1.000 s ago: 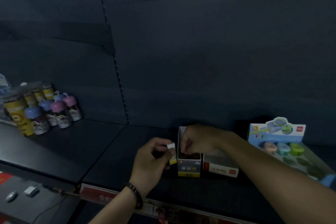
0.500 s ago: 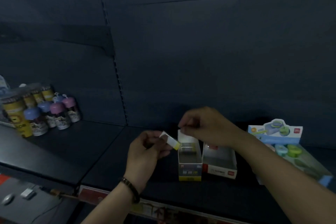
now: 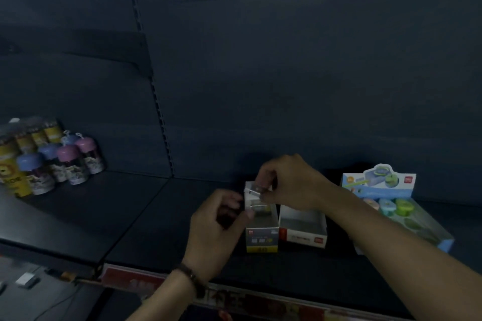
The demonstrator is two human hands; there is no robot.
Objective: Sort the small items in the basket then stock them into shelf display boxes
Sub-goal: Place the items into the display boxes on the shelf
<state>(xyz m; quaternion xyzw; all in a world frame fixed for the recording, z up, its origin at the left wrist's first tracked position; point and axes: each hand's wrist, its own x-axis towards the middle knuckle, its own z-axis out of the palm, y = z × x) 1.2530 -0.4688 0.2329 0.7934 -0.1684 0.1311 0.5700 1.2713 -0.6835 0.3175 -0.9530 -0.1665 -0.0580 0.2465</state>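
Pinching a small white item (image 3: pixel 257 191) between thumb and curled fingers, the right hand (image 3: pixel 289 185) holds it over the back end of the yellow-fronted display box (image 3: pixel 261 241). This box stands near the front edge of the shelf (image 3: pixel 156 216), just beside a red-fronted box (image 3: pixel 302 238). The left hand (image 3: pixel 216 227) is close to the box's left wall with its fingers loosely curled; whether it holds anything I cannot tell.

White item (image 3: pixel 256 191) over open display box (image 3: pixel 261 238)
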